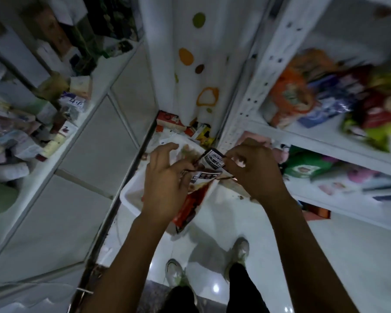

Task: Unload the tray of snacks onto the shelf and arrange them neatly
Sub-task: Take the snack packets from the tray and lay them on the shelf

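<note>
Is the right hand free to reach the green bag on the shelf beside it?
Probably not yet: the path to the green bag looks open, but the right hand pinches a snack packet.

The glossy white floor caught small glints of dim light at 6 o'clock. A white curtain with coloured spots hung at 12 o'clock. It stood between a pale panelled cabinet at 9 o'clock and a white perforated shelf rack at 2 o'clock.

Spotted curtain, glossy floor
</note>
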